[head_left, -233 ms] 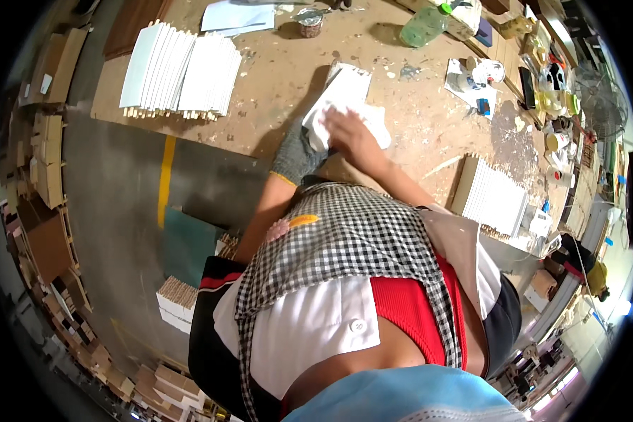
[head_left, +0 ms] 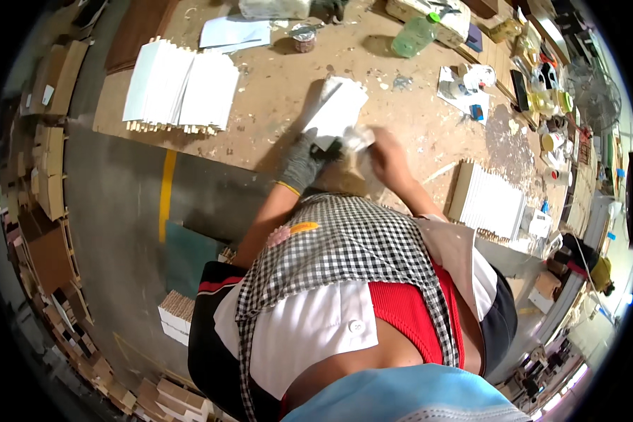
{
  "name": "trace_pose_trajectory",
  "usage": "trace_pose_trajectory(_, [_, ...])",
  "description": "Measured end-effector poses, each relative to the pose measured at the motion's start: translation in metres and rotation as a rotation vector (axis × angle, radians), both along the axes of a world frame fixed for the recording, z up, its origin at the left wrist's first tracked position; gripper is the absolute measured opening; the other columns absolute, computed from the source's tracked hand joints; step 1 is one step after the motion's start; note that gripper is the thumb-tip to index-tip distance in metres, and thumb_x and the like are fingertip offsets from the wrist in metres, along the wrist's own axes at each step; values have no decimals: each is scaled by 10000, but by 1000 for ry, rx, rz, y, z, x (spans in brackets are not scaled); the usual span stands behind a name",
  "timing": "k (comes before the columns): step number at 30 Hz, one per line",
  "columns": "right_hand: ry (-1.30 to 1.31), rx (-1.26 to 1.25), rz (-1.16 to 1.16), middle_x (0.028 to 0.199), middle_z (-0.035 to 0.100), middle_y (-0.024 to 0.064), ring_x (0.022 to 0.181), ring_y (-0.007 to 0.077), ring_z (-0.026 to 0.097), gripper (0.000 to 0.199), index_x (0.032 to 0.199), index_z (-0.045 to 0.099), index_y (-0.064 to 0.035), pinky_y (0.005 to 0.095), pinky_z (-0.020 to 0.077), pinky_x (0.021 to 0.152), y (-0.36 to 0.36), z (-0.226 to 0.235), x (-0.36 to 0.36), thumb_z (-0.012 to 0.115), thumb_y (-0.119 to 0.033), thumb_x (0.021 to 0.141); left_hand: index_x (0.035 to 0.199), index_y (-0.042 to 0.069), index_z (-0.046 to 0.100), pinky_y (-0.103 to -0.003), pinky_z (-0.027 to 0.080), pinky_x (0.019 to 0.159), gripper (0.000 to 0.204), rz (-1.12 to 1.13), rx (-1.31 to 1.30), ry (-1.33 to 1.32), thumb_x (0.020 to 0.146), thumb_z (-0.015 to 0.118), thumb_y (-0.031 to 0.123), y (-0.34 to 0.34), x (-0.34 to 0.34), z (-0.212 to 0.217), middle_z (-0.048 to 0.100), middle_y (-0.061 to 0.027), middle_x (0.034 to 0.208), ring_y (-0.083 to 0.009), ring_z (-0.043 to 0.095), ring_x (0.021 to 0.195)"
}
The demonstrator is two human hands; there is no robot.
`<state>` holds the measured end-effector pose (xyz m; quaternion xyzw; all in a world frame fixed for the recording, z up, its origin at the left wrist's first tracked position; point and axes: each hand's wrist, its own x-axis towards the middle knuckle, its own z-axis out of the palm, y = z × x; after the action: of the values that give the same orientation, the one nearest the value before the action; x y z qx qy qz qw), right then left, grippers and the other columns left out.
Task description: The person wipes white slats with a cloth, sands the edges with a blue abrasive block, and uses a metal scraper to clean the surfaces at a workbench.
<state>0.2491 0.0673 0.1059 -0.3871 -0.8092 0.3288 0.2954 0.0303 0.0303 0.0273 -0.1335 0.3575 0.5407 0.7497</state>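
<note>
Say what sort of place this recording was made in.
Probably a workshop or small factory: a stained workbench, a neat batch of thin white pieces on it, and a yellow floor line beside it.

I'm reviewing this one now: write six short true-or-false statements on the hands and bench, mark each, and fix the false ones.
1. The left hand wears a grey glove. True.
2. The right hand is gloved too. False: the right hand is bare.
3. The left hand is at the near end of a white piece. True.
4. The bottle's cap is blue. False: the bottle has a green cap.
5. White pieces are stacked only at the left. False: the table bears a left stack and a right stack.
6. The apron is checked. True.
</note>
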Motion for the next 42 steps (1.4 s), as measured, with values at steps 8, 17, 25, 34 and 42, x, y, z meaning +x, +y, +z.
trace_pose_trajectory(8, [-230, 435, -35, 747, 597, 63, 780, 259, 565, 159, 757, 634, -83, 398, 426, 826, 74, 16, -29, 665, -193, 867, 1386, -13, 525, -314, 531, 890, 535, -480, 529, 782, 993, 636, 333, -21, 7, 96, 614, -105, 1257, -141, 590, 1107])
trace_pose_trajectory(17, [-89, 604, 188, 639, 535, 55, 655, 236, 537, 252, 643, 556, -98, 356, 433, 695, 39, 80, -74, 684, -203, 834, 1364, 58, 546, -359, 516, 937, 448, -813, 1268, 1064, 947, 625, 200, -19, -33, 67, 666, -96, 1178, -216, 642, 1049])
trace_pose_trajectory(25, [132, -175, -509, 676, 664, 33, 635, 91, 526, 394, 869, 713, 46, 289, 419, 578, 86, 51, 63, 547, -268, 1038, 1439, 39, 504, -358, 554, 862, 676, -874, 693, 800, 895, 737, 367, -33, -63, 149, 647, -184, 1247, -242, 660, 1009])
trace_pose_trajectory(34, [-647, -284, -513, 1294, 612, 240, 862, 394, 699, 757, 1339, 564, -3, 452, 545, 780, -47, -9, 127, 802, -439, 769, 1454, -26, 465, -460, 409, 1115, 813, -558, -33, 2670, 895, 640, 537, 43, -234, 33, 510, -309, 1424, -427, 524, 1300])
trace_pose_trajectory(42, [-1001, -311, -1167, 1651, 193, 217, 763, 321, 697, 819, 1497, 375, 38, 464, 499, 675, -69, -62, 166, 702, -236, 798, 1443, -21, 476, -437, 383, 1124, 817, -454, 13, 2699, 900, 629, 570, 91, -245, 0, 516, -266, 1432, -392, 484, 1330])
